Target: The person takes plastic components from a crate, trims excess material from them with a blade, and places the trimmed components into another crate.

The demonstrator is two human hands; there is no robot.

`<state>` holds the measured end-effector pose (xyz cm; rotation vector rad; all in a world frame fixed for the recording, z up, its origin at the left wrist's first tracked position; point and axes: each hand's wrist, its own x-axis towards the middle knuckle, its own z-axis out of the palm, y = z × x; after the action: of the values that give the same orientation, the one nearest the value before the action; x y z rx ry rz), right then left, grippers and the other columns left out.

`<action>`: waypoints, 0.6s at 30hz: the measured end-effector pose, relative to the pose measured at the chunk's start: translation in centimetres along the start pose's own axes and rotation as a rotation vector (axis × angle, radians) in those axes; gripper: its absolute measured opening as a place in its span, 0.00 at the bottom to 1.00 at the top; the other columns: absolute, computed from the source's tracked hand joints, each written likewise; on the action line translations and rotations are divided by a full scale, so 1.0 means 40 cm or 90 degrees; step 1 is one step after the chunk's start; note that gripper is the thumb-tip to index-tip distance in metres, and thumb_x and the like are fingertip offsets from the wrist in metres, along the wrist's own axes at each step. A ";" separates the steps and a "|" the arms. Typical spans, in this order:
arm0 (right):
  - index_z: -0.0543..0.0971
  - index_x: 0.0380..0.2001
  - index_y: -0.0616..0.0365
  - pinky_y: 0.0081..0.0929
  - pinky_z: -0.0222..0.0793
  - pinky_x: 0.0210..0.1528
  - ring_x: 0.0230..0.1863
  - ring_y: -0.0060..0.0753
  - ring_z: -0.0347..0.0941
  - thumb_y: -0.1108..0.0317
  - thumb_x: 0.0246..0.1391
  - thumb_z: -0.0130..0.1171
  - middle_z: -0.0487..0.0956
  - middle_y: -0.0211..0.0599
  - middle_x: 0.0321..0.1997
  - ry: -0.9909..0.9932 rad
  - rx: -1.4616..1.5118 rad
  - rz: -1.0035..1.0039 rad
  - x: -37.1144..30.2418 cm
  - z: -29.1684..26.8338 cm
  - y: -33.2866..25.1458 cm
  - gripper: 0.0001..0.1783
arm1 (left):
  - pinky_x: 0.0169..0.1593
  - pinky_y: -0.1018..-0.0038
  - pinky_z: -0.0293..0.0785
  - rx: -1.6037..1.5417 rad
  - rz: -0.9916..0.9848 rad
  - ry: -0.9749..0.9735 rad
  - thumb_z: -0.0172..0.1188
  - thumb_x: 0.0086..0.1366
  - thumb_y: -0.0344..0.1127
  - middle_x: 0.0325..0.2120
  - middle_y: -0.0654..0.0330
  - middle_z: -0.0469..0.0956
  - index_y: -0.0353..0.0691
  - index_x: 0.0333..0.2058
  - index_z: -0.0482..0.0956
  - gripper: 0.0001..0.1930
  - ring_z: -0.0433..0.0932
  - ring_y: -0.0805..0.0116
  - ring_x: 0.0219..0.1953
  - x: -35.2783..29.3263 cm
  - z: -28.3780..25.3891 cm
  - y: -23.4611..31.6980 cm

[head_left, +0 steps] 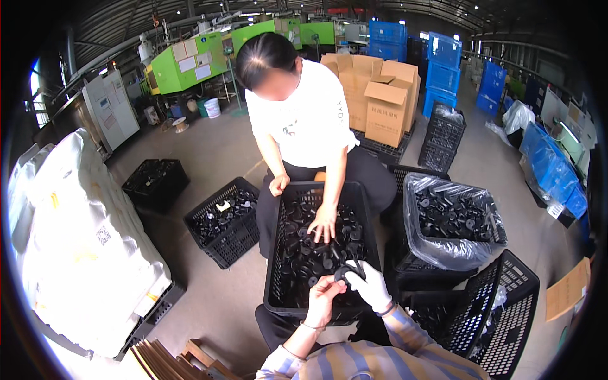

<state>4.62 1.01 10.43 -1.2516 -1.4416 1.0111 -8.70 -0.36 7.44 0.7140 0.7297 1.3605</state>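
Note:
Over the near end of a black crate (272,297) I hold a small black plastic part (344,273), roundish with a thin stem sticking up. My left hand (322,300) is bare and pinches the part's lower left side with thumb and fingertips. A white glove covers my right hand (372,290), whose fingers close on the part from the right. Many similar black parts (304,253) fill the crate below. A co-worker in a white shirt (304,120) sits opposite, one hand (323,221) spread on these parts, the other closed near the crate's far left corner.
At right stands a plastic-lined crate (411,209) of black parts, with tilted empty-looking crates (516,285) nearer me. Left of the co-worker is another crate (221,250) of small parts. White sacks (95,234) are piled at left. Cardboard boxes (385,114) stand behind.

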 end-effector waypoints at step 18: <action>0.73 0.34 0.58 0.09 0.54 0.15 0.14 0.10 0.60 0.67 0.50 0.53 0.70 0.23 0.18 -0.053 0.251 0.153 0.034 -0.043 -0.011 0.09 | 0.35 0.79 0.72 0.026 -0.003 -0.062 0.54 0.57 0.27 0.26 0.60 0.72 0.36 0.42 0.64 0.15 0.74 0.73 0.28 0.010 0.011 0.046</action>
<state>6.17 2.29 11.39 -1.1152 -1.0954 1.4455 -9.40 0.18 9.17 0.8043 0.6828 1.3005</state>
